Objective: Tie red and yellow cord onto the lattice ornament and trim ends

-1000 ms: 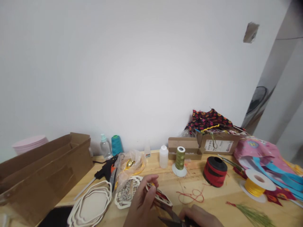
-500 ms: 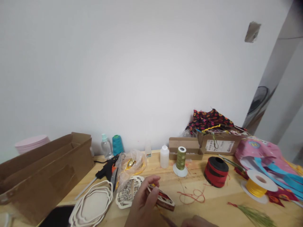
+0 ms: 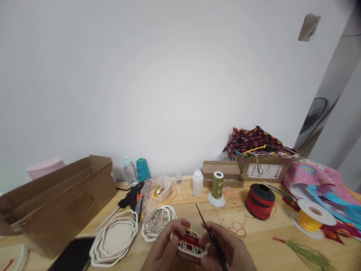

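My left hand (image 3: 165,249) and my right hand (image 3: 227,250) together hold a small red ornament with a cream lattice frame (image 3: 191,244) low in the middle of the view. The left fingers curl round its left end. The right hand grips its right end and also carries dark scissors (image 3: 210,237), whose thin blades point up and away over the wooden table (image 3: 254,241). Cream lattice cut-outs (image 3: 158,224) lie just beyond my left hand, and a stack of cream frames (image 3: 114,241) lies further left.
A long open cardboard box (image 3: 56,203) stands at the left, a glue gun (image 3: 131,197) and a plastic bag (image 3: 159,192) behind the cut-outs. Green (image 3: 217,186), red (image 3: 260,201) and yellow (image 3: 310,220) thread spools, a white bottle (image 3: 197,183), small boxes and pink bags crowd the right.
Both hands have come up and together on the ornament. The right hand, earlier low at the frame's edge, has risen, and the scissors now point upward. The view tilted down slightly.
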A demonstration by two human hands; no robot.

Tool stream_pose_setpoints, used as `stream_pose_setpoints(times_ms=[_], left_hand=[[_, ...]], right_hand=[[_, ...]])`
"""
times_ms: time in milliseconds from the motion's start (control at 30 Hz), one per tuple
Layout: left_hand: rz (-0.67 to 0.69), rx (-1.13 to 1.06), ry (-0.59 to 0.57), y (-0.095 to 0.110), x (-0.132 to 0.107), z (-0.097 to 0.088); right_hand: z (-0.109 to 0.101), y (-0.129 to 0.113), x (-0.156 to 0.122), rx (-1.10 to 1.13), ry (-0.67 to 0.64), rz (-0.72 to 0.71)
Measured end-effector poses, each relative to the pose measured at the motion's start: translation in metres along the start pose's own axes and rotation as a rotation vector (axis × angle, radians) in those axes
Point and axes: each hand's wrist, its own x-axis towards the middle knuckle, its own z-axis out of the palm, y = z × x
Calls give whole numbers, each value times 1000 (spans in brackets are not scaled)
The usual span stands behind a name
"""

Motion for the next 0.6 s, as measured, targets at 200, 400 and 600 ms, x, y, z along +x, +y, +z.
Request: stream_pose_setpoints(times_ms=[200,400,600], left_hand=[[36,445,-73,-11,-12,-27],[239,731,-92,-23,-19,-21],[268,1082,-268,-12,-12,-13]], right_hand=[[2,0,10,-199,-200,6],[-9,-17,6,-590,-320,-89],[-66,-62,-10,-1023,-296,-152]])
